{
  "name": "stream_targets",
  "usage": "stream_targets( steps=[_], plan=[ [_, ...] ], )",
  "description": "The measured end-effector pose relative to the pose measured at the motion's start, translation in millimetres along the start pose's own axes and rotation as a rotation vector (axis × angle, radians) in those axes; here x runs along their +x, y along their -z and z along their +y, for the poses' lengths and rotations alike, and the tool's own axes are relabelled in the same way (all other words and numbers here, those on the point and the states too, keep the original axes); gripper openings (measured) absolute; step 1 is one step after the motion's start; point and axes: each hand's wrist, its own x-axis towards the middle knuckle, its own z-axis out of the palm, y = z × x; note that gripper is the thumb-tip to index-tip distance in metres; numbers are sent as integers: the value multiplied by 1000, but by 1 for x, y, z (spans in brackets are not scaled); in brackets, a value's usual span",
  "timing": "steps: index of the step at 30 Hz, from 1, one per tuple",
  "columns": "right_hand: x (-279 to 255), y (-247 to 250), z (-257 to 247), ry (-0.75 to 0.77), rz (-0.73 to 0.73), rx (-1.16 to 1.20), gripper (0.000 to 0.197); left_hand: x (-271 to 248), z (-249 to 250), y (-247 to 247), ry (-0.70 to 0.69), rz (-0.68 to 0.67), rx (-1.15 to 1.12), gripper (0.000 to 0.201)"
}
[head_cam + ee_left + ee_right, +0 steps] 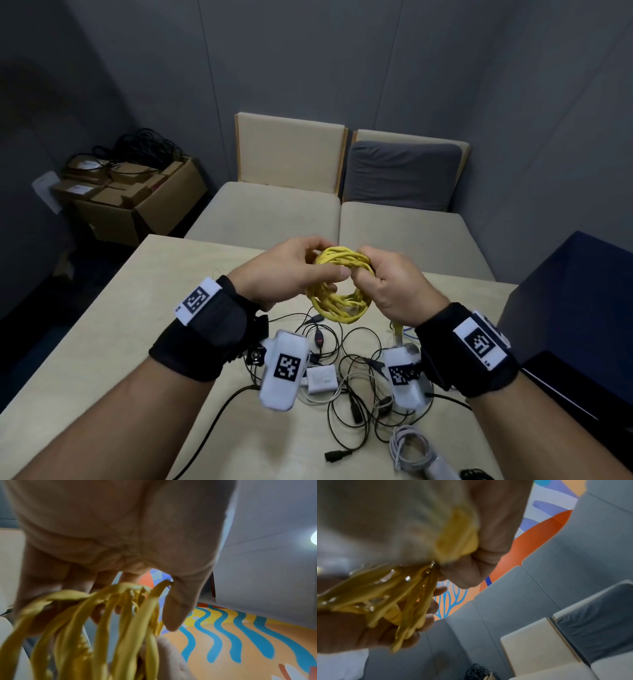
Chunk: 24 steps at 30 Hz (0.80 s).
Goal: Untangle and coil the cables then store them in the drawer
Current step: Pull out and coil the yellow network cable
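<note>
Cardboard box (144, 202): on the floor at far left, beyond the table corner, with small brown boxes and black cables on top
Table (102, 329): light wood, below both hands
Left hand (284, 270): raised above the table, fingers curled around the left side of the coil, thumb laid across its front
Yellow cable (337, 291): wound in a round coil of many loops, held in the air between the two hands; one free end hangs below the right hand
Right hand (394, 291): fingers closed around the upper right part of the coil, near the left thumb
Loose cables (346, 373): black, white and grey, tangled on the table under the wrists, with a small white adapter (321, 378) among them
Dark blue cabinet (579, 308): at far right, beside the table edge
</note>
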Motion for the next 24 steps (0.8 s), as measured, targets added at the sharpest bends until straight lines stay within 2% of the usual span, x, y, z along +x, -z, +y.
stream_targets(
  steps=[4,7,10,12,14,16,19,21,24],
  plan=[
    [0,3,4,11,-5,152,18,-1,-10,-6,-106,112,-157,39],
    [-5,-1,8,-46,-28,432,16,-1,-16,-15,-201,229,-222,37],
    [-9,-4,15,-76,-33,667,43,0,-19,-17,-242,271,-227,35],
    [-10,-8,22,-91,-19,769,35,1,-21,-15,-246,303,-242,35],
    [-10,-9,29,-95,-28,779,20,2,-21,-15,-251,322,-258,35],
    [-12,-5,35,-97,-86,697,16,2,-20,-15,-255,342,-277,35],
    [-14,3,36,-141,-174,353,17,2,-20,-12,-250,345,-321,37],
    [-11,1,34,-216,-87,267,29,2,-20,-14,-236,302,-340,37],
    [-3,-8,27,-281,99,512,30,1,-20,-23,-217,256,-348,35]
  ],
)
